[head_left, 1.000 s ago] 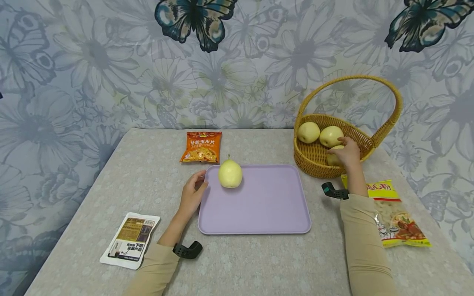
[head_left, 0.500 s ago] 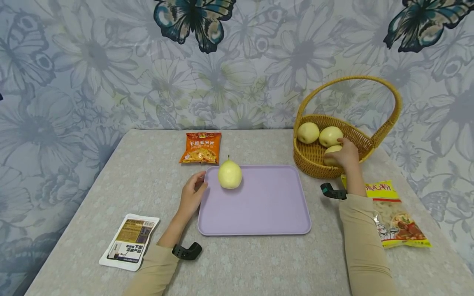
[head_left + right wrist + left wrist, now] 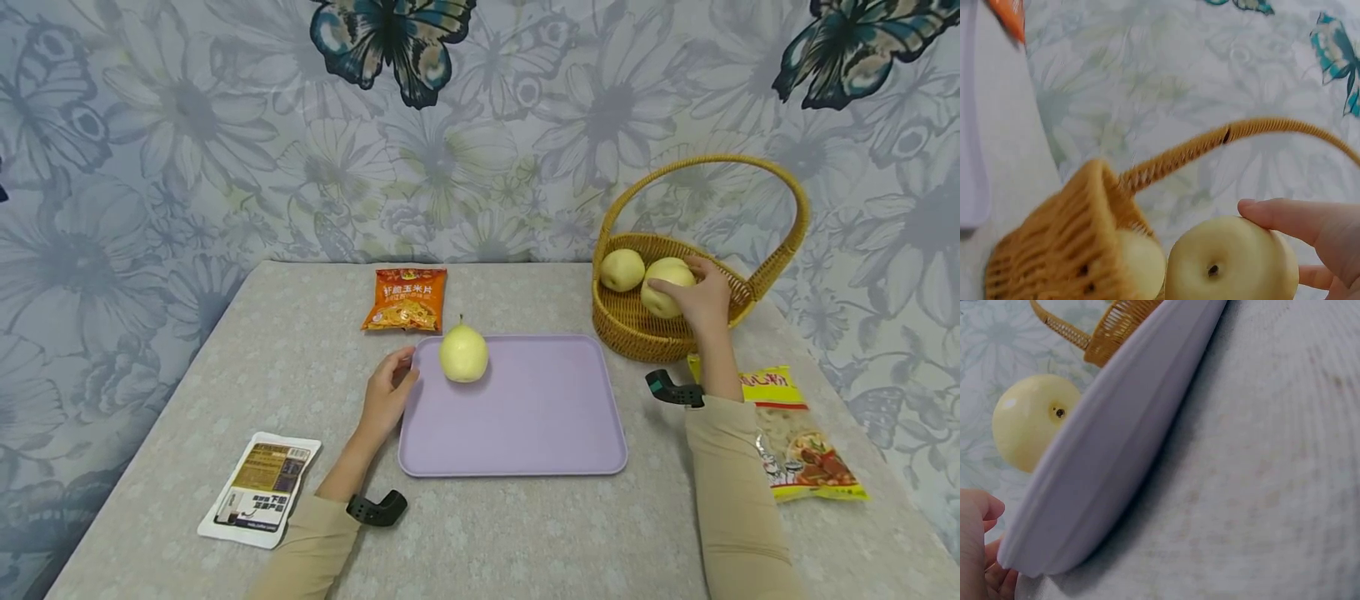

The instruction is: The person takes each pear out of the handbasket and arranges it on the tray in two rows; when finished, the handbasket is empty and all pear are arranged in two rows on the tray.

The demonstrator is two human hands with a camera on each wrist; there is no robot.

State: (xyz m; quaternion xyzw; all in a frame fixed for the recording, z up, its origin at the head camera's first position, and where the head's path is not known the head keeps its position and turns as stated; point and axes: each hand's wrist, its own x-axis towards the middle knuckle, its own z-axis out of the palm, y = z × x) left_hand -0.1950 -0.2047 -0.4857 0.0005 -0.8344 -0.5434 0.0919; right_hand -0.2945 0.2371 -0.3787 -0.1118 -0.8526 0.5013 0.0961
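- Soft, even light is filling the head view.
- Faint shadows are lying beside the pear (image 3: 464, 354) on the tray (image 3: 517, 433) and along the right sleeve (image 3: 738, 492).
- The wall (image 3: 45, 492) is darkening at lower left.
- The left wrist view is looking dimmer; shadow is hugging the tray's base, and the tablecloth (image 3: 1266, 469) is blurring, perhaps out of focus.
- The right wrist view is appearing greyish and soft.
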